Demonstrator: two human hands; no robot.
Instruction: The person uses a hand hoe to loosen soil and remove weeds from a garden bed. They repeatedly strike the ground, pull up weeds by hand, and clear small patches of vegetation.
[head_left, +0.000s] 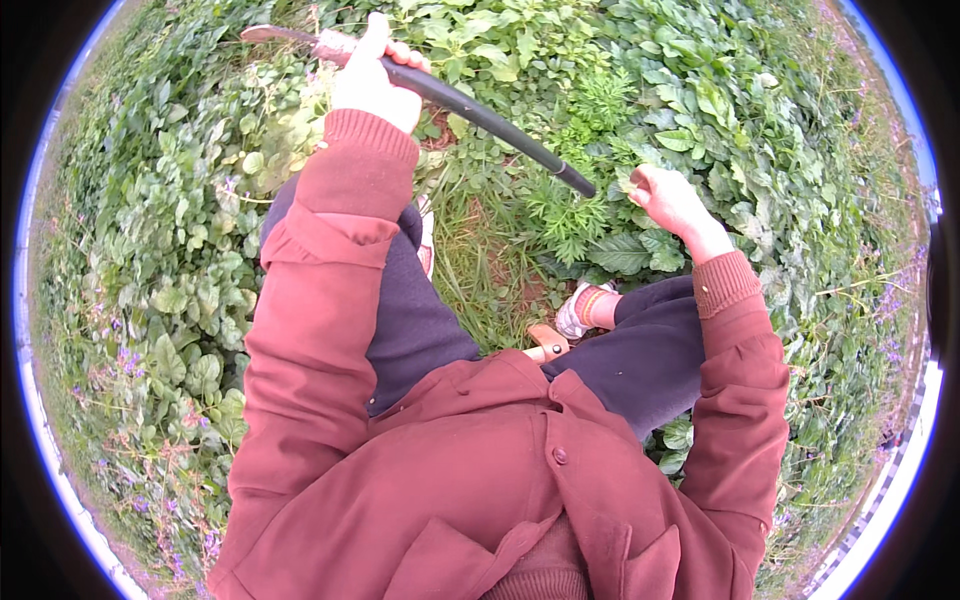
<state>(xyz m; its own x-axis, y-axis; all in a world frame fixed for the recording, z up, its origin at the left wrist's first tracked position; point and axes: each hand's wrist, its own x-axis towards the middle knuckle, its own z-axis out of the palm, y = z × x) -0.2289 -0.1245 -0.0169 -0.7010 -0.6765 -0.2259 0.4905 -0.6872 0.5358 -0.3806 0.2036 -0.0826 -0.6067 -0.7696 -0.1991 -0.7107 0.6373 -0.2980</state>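
Near the top, left of centre, my left hand (379, 82) is closed around a dark handle (487, 118) belonging to a hand tool. A worn, curved metal blade (279, 33) sticks out to the left past my thumb, and the handle slants down to the right. Its far end stops just short of my right hand (664, 196). The fingertips of my right hand pinch a small pale green leaf (626, 182) over leafy plants. Feathery green plants (566, 217) grow beneath the handle's end.
Dense broad-leaved plants (176, 300) surround me, with purple flowers (129, 361) at the left. Grass and reddish soil (495, 262) lie between my feet. One light shoe (577, 315) is by a tan, stool-like piece (547, 342) under me.
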